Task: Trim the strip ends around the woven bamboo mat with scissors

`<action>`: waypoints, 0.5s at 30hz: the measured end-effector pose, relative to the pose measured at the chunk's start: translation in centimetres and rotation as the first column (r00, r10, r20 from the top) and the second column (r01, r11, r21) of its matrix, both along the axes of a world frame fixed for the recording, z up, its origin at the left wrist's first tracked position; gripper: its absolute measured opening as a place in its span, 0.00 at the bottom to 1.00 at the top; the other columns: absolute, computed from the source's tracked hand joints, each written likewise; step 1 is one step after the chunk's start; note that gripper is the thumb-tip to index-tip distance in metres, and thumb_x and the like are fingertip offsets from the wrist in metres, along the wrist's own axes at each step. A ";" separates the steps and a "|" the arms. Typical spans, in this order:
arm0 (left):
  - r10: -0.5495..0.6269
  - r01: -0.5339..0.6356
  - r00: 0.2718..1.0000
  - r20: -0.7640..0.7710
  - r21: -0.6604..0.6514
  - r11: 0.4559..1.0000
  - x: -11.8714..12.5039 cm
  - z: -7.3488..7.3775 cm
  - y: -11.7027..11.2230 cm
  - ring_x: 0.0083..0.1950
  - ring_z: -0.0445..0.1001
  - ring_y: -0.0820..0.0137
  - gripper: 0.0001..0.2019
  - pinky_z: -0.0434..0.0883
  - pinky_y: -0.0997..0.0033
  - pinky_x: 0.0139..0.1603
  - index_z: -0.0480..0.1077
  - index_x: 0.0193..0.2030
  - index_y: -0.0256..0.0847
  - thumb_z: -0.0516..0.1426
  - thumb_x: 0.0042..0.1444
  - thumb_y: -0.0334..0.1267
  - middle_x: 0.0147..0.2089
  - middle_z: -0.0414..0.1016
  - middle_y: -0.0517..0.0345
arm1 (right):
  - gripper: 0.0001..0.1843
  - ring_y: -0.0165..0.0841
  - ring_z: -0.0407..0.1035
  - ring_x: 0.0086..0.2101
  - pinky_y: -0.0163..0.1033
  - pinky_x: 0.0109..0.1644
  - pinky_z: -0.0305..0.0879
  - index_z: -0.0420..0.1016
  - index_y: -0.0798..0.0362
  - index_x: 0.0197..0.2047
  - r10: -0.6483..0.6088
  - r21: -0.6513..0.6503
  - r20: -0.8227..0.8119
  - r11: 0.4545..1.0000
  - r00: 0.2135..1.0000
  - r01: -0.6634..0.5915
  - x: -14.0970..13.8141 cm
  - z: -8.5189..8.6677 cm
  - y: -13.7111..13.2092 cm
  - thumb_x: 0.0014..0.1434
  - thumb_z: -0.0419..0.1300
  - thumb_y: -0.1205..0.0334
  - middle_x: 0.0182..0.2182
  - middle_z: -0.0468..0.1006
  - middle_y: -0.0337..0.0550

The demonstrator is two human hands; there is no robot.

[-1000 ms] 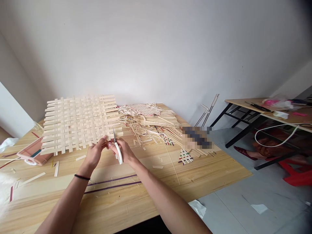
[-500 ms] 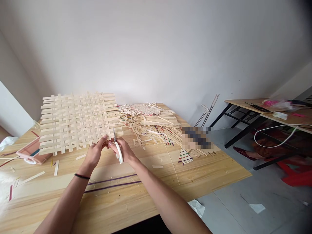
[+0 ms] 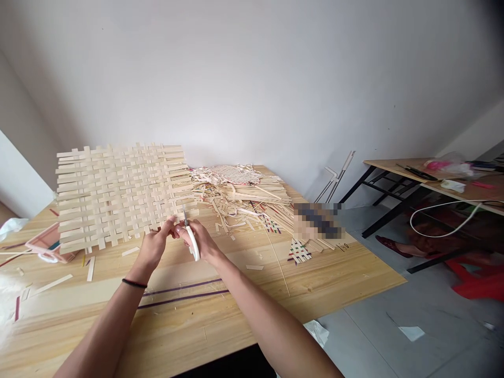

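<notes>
A large mat woven from pale flat strips (image 3: pixel 122 197) is held up tilted above the table's left part, its strip ends sticking out along the edges. My left hand (image 3: pixel 155 244) is closed on the mat's lower right edge. In my right hand (image 3: pixel 202 241) is a pair of scissors (image 3: pixel 192 242) with white handles, fingers wrapped round them. The blades point up beside the mat's lower right corner, close to the protruding strip ends. My two hands are close together, and some fingertips are hidden.
Behind lies a heap of loose strips (image 3: pixel 236 194) on the wooden table (image 3: pixel 177 325). A pink basket (image 3: pixel 45 244) stands left, partly behind the mat. Small woven pieces (image 3: pixel 300 252) lie right. A second table (image 3: pixel 397 163) and a person's foot (image 3: pixel 397 248) appear far right.
The mat has tipped slightly, its left side shifting left and its top edge a little up. Both hands and the scissors stay in nearly the same place.
</notes>
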State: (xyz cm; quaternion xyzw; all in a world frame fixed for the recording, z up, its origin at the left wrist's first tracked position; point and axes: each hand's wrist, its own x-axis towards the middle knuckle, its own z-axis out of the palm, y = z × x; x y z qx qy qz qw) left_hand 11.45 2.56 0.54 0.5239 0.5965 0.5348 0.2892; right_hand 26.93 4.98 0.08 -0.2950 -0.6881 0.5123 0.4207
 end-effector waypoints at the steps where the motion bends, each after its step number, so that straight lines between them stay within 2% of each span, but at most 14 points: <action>1: -0.001 0.001 1.000 0.010 -0.019 1.000 0.1 0.2 -0.1 0.31 0.77 0.62 0.26 0.72 0.65 0.37 0.73 0.17 0.45 0.61 0.57 0.61 0.23 0.78 0.55 | 0.25 0.29 0.62 0.27 0.35 0.29 0.57 0.76 0.54 0.32 0.009 0.000 -0.007 1.000 1.000 -0.009 0.0 0.0 0.0 0.65 0.59 0.39 0.30 0.74 0.40; 3: -0.002 0.004 0.999 0.034 -0.049 0.999 0.3 0.6 -0.3 0.30 0.75 0.63 0.25 0.71 0.65 0.37 0.72 0.16 0.45 0.62 0.56 0.60 0.22 0.76 0.56 | 0.24 0.28 0.62 0.26 0.34 0.29 0.57 0.74 0.53 0.30 0.029 -0.002 -0.020 1.000 0.999 -0.029 0.0 0.1 -0.1 0.65 0.59 0.40 0.30 0.73 0.39; 7: 0.002 0.002 0.998 0.058 -0.079 0.997 0.5 1.2 -0.6 0.28 0.71 0.65 0.26 0.68 0.66 0.34 0.69 0.13 0.45 0.63 0.54 0.58 0.20 0.71 0.58 | 0.23 0.27 0.58 0.24 0.34 0.28 0.56 0.71 0.52 0.31 0.060 -0.052 -0.026 0.997 0.998 -0.061 0.0 -0.1 -0.2 0.66 0.57 0.41 0.24 0.64 0.34; 11: 0.005 0.001 0.998 0.061 -0.097 0.995 0.5 1.3 -0.8 0.28 0.69 0.66 0.26 0.66 0.66 0.33 0.68 0.13 0.45 0.64 0.54 0.58 0.19 0.68 0.60 | 0.24 0.27 0.59 0.23 0.33 0.27 0.57 0.70 0.52 0.33 0.079 -0.110 -0.038 0.991 0.996 -0.083 -0.1 -0.4 -0.4 0.67 0.56 0.39 0.24 0.65 0.34; 15: -0.007 0.013 0.998 0.061 -0.102 0.995 0.5 1.2 -0.7 0.27 0.68 0.66 0.27 0.66 0.65 0.34 0.67 0.12 0.46 0.64 0.54 0.59 0.18 0.67 0.60 | 0.24 0.27 0.59 0.24 0.33 0.27 0.56 0.71 0.52 0.32 0.042 -0.087 -0.019 0.995 0.999 -0.043 0.0 -0.5 -0.3 0.66 0.58 0.39 0.24 0.65 0.35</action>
